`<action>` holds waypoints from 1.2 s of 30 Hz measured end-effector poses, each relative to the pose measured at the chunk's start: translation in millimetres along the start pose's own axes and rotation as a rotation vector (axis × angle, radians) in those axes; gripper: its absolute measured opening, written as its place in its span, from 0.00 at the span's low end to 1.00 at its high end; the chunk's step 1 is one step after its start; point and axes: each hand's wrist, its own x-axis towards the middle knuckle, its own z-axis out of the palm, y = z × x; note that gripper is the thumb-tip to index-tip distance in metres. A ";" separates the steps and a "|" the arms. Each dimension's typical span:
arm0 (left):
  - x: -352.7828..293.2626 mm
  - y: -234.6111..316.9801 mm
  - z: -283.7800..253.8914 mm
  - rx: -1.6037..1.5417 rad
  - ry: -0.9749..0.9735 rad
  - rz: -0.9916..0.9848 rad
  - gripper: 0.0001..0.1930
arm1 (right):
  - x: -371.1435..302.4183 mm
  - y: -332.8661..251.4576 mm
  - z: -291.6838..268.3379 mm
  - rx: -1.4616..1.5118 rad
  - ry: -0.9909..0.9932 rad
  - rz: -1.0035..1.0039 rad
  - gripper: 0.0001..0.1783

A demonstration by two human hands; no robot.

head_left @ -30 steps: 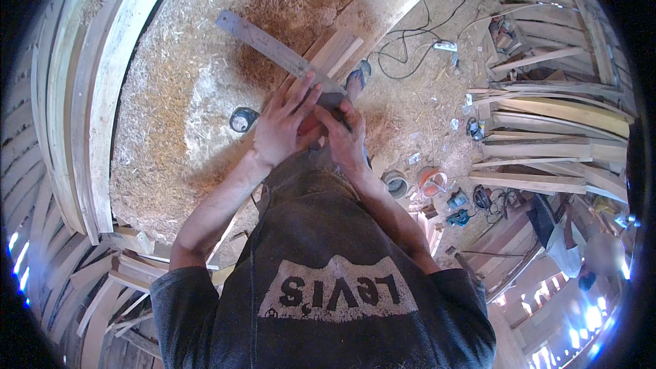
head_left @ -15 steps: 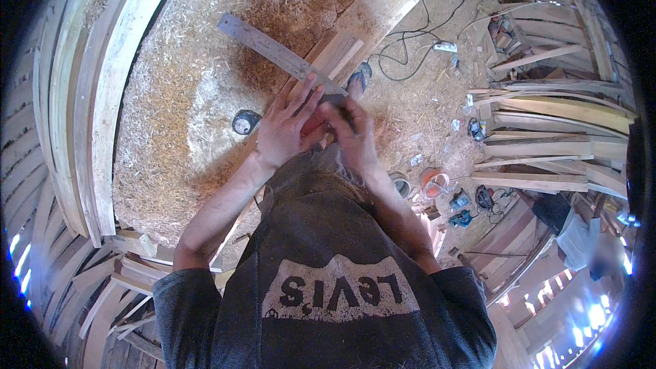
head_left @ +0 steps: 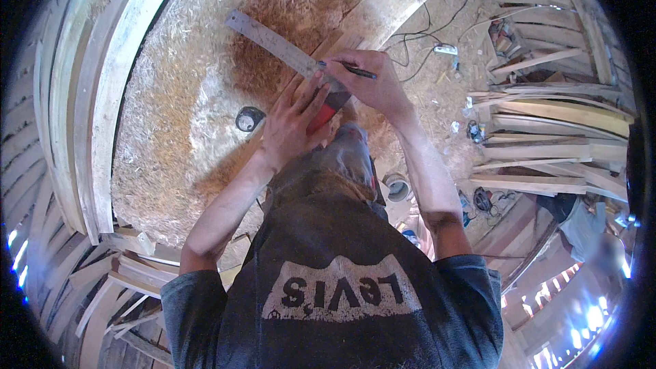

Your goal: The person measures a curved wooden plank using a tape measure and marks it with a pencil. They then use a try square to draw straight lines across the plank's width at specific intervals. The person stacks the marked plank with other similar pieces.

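A try square with a long metal blade [head_left: 270, 41] and a red-and-black stock [head_left: 326, 115] lies across a wooden plank [head_left: 229, 167]. My left hand [head_left: 287, 126] rests flat on the plank with its fingers spread, the fingertips reaching the blade beside the stock. In my right hand [head_left: 376, 85] a dark pen [head_left: 359, 70] is pinched, its front end close to the blade near my left fingertips. The exact spot where the tip touches is hidden by the fingers. Left of the plank sits a round black thing with a pale face [head_left: 249, 119].
Sawdust and shavings cover the ground [head_left: 160, 130]. Long curved planks [head_left: 102, 96] line the left side, and stacked boards [head_left: 540, 147] lie on the right. A white power strip [head_left: 445, 49] with dark cables lies beyond my right hand. A grey container [head_left: 396, 188] stands near my right forearm.
My right hand has moved up and outward from the stock to the blade, and the pen now shows plainly in it. My left hand stays on the plank; the square has shifted slightly.
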 end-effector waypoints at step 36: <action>2.2 3.4 -0.4 -0.033 -0.067 -0.080 0.42 | -81.5 34.3 95.3 1.060 0.391 0.456 0.13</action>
